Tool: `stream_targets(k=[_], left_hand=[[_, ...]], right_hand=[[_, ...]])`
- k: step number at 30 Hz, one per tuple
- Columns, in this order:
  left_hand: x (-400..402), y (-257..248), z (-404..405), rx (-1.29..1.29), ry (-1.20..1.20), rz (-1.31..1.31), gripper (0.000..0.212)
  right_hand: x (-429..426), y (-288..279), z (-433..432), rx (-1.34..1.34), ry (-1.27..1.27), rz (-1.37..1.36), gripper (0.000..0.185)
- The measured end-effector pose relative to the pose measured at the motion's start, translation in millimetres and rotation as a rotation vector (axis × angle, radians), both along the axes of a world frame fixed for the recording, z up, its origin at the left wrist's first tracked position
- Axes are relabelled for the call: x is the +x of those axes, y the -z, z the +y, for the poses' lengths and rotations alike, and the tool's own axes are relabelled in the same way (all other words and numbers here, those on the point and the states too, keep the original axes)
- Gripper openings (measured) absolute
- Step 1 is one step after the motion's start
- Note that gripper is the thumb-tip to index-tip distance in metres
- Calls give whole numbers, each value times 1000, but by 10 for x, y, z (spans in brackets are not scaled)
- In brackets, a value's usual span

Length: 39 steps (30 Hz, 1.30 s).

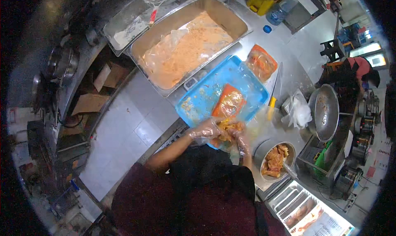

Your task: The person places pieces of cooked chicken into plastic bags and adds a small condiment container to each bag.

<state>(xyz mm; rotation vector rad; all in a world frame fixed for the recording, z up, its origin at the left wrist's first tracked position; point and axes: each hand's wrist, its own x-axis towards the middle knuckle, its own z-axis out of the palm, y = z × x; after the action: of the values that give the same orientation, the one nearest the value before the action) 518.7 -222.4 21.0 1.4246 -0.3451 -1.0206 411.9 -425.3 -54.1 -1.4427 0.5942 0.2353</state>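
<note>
Both my hands wear clear plastic gloves and meet over the near edge of a blue tray [198, 97]. Between them they grip a clump of marinated raw meat [227, 129], yellowish and moist. My left hand [205, 128] holds its left side; my right hand [242, 140] holds its right side. Some clear plastic film hangs around the clump, partly hidden by the hands. Just beyond, a sealed clear bag of orange-red marinated meat [229, 101] lies in the tray. A similar bag [262, 63] rests past the tray's far right corner.
A steel pan of orange breading flour [198, 47] stands beyond the tray. To the right lie a yellow-handled knife [272, 103], white plastic bags [298, 110] and a large steel bowl [324, 112]. A round pot holds meat pieces [274, 161]. Another person [355, 69] bends over at far right.
</note>
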Motion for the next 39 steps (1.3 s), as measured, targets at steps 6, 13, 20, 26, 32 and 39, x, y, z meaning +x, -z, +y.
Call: stream_targets(k=[6, 13, 20, 26, 32, 39], left_hand=[[788, 930, 647, 671, -448, -773, 45], [785, 740, 715, 847, -356, -733, 45], [742, 1353, 680, 520, -677, -702, 34], [952, 1606, 818, 771, -870, -588, 39], [1088, 1663, 667, 739, -915, -693, 51], [1165, 1528, 570, 797, -766, -664, 63]], right_hand=[[354, -374, 46, -543, -225, 26, 40], [608, -579, 121, -456, -112, -11, 42], [500, -553, 20, -524, -92, 140, 47], [578, -671, 105, -460, -110, 81, 47], [524, -639, 55, -443, -152, 20, 44], [391, -215, -112, -453, -109, 31, 38]])
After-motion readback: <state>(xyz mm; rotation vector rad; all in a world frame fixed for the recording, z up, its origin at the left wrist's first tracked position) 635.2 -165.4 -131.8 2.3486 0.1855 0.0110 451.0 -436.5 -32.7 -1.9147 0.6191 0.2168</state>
